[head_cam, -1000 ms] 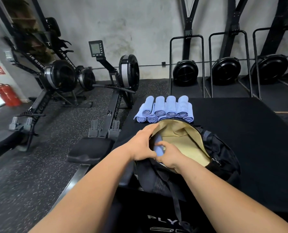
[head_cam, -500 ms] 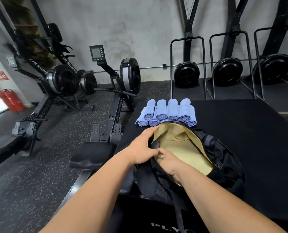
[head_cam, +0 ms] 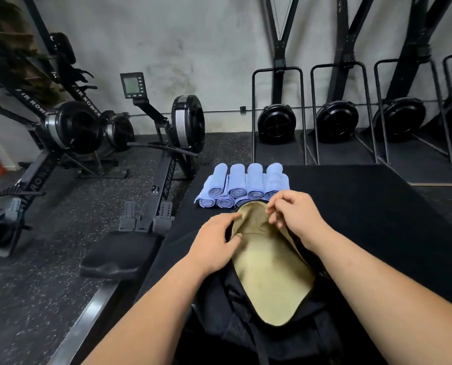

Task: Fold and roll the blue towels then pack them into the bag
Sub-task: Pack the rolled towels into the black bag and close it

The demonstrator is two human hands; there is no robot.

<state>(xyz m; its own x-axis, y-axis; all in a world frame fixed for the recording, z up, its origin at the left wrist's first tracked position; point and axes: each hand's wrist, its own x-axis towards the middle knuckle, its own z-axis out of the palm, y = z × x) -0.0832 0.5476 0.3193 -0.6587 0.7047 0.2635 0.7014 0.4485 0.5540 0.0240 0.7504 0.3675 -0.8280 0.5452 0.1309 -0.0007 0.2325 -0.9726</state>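
- Holding the mouth of the bag (head_cam: 227, 312) apart with the left hand (head_cam: 214, 243): grip closed on the left rim, thumb pressed onto the tan lining (head_cam: 269, 272).
- Hovering over the far rim with the right hand (head_cam: 296, 214): grip slack, fingers loosely curled, nothing seen in it.
- Stacked just beyond the bag on the black tabletop (head_cam: 377, 219): the rolled blue towels (head_cam: 243, 187), in two layers, spiral ends facing the bag, close to the tabletop's left edge.
- No telling how many towels already inside, with only lining showing in the opening.
- Probably next: reaching for a roll from the top layer.
- Risk of unrolling: taking a roll by its loose outer flap rather than around its middle.
- Risk of toppling the stack: pulling from the bottom layer, or dragging a neighbour along. From there, a short way over the left edge to the floor by the rowing machine (head_cam: 164, 180).
- Risk of the mouth sagging shut: releasing the soft rim before seating the roll, and so jamming the towel against the lining.
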